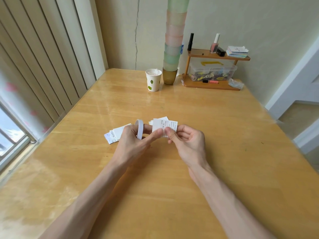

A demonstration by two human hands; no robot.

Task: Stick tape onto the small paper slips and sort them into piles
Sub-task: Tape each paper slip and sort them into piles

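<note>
Holds a printed paper slip [164, 126] just above the surface [224, 135], pinched by left hand [133, 141] and right hand [187, 141] together. Grips a white tape roll [139, 129] in the left hand too, just left of that slip. Farther left, one slip pile [113, 135]; just behind the slip, another pile [159, 120].

Wood table [172, 195] vs cracked cream wall [241, 23], window [10, 135] left w/ daylight.

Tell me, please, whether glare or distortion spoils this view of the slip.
Head view: soft glare on the table; wide-angle distortion bends the edges; the right hand with its slip and the left hand with its tape roll are sharp, print too small to read.
</note>
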